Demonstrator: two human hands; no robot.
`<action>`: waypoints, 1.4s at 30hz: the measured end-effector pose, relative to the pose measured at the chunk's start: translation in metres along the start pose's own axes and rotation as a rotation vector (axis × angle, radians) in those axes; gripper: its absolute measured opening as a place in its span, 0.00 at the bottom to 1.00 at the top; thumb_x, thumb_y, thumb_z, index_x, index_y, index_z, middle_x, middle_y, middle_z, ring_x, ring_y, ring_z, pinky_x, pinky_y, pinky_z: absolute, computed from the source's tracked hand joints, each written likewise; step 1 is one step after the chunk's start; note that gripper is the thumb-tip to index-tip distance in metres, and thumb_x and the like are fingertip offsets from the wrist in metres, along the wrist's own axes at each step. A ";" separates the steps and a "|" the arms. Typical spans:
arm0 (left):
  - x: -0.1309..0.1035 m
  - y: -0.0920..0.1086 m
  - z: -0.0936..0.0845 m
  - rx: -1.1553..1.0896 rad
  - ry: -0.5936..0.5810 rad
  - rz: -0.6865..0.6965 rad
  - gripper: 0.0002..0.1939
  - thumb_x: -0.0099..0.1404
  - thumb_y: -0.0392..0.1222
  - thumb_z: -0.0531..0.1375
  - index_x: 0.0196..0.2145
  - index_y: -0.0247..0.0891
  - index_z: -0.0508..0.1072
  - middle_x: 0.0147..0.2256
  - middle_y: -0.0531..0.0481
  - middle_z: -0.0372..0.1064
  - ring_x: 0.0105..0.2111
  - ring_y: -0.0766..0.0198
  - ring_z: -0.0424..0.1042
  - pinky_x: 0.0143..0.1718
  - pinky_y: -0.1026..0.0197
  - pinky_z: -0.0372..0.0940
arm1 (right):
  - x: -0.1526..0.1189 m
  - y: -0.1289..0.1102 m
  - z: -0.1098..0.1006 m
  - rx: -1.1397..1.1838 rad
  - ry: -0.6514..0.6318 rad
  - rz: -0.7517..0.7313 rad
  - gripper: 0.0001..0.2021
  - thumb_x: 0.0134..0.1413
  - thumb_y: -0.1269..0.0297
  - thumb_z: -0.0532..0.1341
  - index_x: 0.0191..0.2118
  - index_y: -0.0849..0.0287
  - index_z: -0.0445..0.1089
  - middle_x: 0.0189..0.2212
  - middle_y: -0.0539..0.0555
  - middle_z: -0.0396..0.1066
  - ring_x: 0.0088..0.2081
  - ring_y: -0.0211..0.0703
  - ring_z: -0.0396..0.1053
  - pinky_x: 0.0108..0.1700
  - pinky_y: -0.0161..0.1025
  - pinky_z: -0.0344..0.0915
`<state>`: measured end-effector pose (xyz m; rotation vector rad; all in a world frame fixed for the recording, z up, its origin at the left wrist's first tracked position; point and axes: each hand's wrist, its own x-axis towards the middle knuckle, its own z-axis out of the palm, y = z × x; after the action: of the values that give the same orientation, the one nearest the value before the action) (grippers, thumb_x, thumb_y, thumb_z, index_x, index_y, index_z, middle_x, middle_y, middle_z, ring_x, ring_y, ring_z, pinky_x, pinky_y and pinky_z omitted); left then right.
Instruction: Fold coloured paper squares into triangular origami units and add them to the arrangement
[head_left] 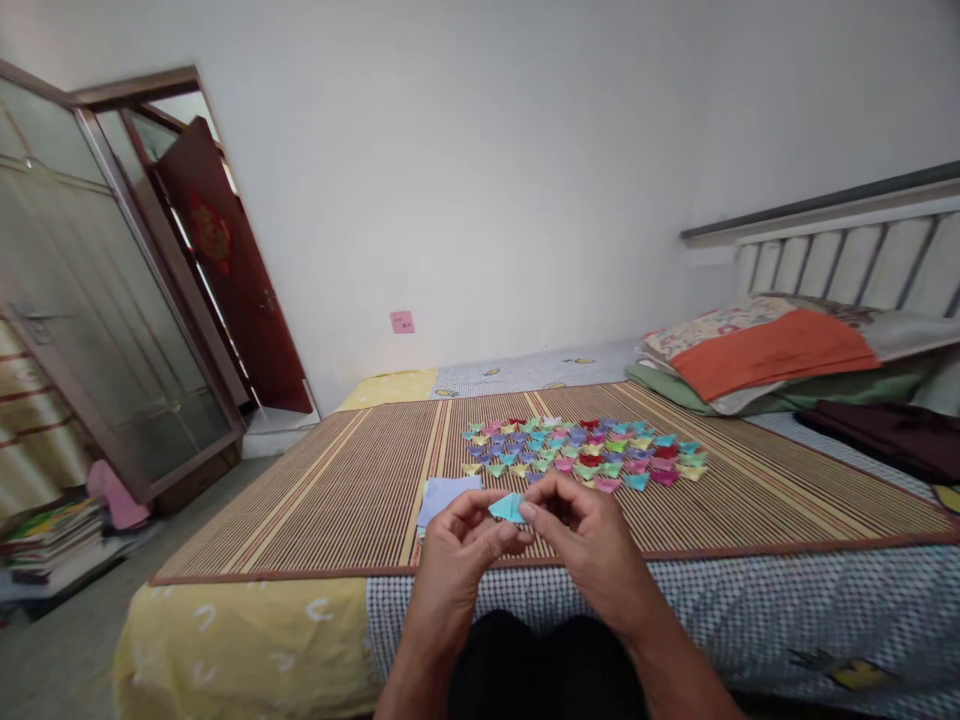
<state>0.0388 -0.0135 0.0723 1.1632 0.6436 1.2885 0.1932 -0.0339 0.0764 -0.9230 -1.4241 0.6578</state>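
A small turquoise piece of folded paper (pixel 506 507), pointed at its left end, is held up between my two hands. My right hand (pixel 589 520) pinches its right end with thumb and forefinger. On the other side, my left hand (pixel 466 535) curls around the pointed end, its fingers at the paper's edge; the exact contact is partly hidden. Behind my left hand lies a stack of flat paper sheets (pixel 450 500) with a lavender one on top. Beyond my right hand, many small folded paper pieces (pixel 591 460) in several colours stand in rows.
A striped bamboo mat (pixel 337 500) covers most of the bed. Pillows (pixel 772 350) and a dark folded cloth (pixel 877 440) lie at the right near the headboard (pixel 855 265). A pink note (pixel 402 322) is on the wall. At the left stand a door (pixel 217 260) and stacked books (pixel 56 535).
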 end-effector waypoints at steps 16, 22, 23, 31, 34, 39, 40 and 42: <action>0.000 -0.015 0.001 0.035 0.100 0.094 0.11 0.57 0.45 0.73 0.27 0.34 0.80 0.23 0.50 0.77 0.23 0.66 0.75 0.30 0.67 0.72 | 0.000 0.004 0.009 -0.067 -0.060 -0.054 0.07 0.64 0.64 0.61 0.34 0.56 0.72 0.29 0.50 0.72 0.31 0.43 0.70 0.34 0.38 0.66; 0.006 -0.023 0.000 0.027 0.057 0.028 0.13 0.61 0.48 0.71 0.33 0.34 0.82 0.26 0.48 0.78 0.26 0.64 0.76 0.34 0.63 0.73 | 0.003 0.015 0.002 0.001 0.020 0.029 0.08 0.61 0.59 0.64 0.35 0.57 0.72 0.29 0.51 0.73 0.31 0.43 0.70 0.34 0.39 0.66; 0.006 -0.024 0.000 0.041 0.076 0.044 0.12 0.62 0.48 0.70 0.34 0.35 0.82 0.27 0.48 0.79 0.27 0.63 0.76 0.36 0.62 0.73 | 0.003 0.017 0.001 0.004 0.033 0.046 0.09 0.60 0.58 0.65 0.34 0.57 0.72 0.29 0.50 0.72 0.30 0.42 0.69 0.33 0.39 0.65; 0.009 -0.036 0.001 0.281 0.195 0.361 0.05 0.66 0.42 0.68 0.33 0.40 0.81 0.33 0.52 0.73 0.34 0.65 0.71 0.38 0.64 0.66 | 0.006 0.026 0.005 0.384 -0.032 0.291 0.17 0.51 0.50 0.72 0.31 0.59 0.72 0.21 0.46 0.67 0.25 0.36 0.64 0.27 0.33 0.62; 0.010 -0.038 0.003 0.304 0.189 0.356 0.06 0.67 0.42 0.66 0.33 0.39 0.79 0.33 0.52 0.73 0.35 0.63 0.71 0.40 0.63 0.66 | 0.007 0.028 0.009 0.426 -0.021 0.281 0.17 0.51 0.50 0.72 0.30 0.60 0.72 0.23 0.47 0.68 0.26 0.35 0.65 0.29 0.32 0.64; 0.014 -0.037 0.006 0.291 0.195 0.310 0.09 0.67 0.44 0.66 0.32 0.38 0.77 0.30 0.53 0.71 0.32 0.64 0.69 0.38 0.64 0.65 | 0.010 0.029 0.011 0.432 0.002 0.200 0.15 0.55 0.54 0.71 0.29 0.59 0.72 0.25 0.48 0.71 0.29 0.36 0.68 0.33 0.33 0.67; 0.015 -0.037 0.006 0.275 0.189 0.286 0.09 0.67 0.45 0.66 0.33 0.38 0.77 0.30 0.53 0.71 0.32 0.65 0.69 0.37 0.64 0.66 | 0.010 0.030 0.011 0.429 -0.007 0.187 0.14 0.56 0.55 0.71 0.30 0.59 0.72 0.26 0.48 0.71 0.30 0.37 0.69 0.35 0.33 0.68; 0.015 -0.036 0.005 0.233 0.188 0.227 0.10 0.66 0.47 0.67 0.37 0.38 0.78 0.32 0.52 0.73 0.32 0.65 0.70 0.38 0.65 0.67 | 0.011 0.032 0.012 0.435 -0.037 0.186 0.13 0.57 0.55 0.70 0.30 0.59 0.72 0.26 0.49 0.72 0.31 0.38 0.70 0.36 0.34 0.69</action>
<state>0.0605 0.0039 0.0439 1.3445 0.8356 1.5589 0.1870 -0.0064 0.0541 -0.7030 -1.1683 1.0794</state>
